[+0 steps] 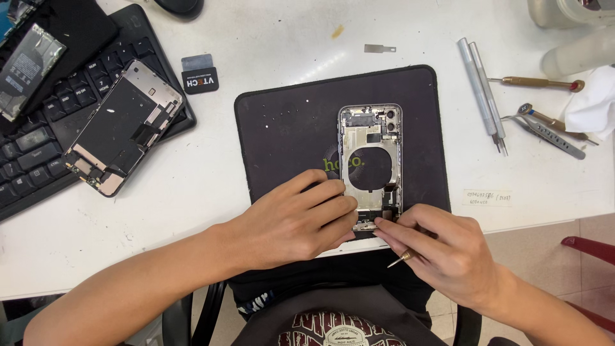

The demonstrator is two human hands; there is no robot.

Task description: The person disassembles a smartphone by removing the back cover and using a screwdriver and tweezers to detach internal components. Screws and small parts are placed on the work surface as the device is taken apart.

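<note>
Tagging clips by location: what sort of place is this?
Likely a phone repair bench. An opened phone housing lies on a black work mat, a detached screen panel rests on a keyboard, and screwdrivers and tweezers sit on the white table.

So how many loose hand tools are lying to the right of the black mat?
4: paired silver rods nearest the mat, a brass-handled screwdriver above, metal tweezers and another brass-handled tool beside them. The white cloth may hide more.
</note>
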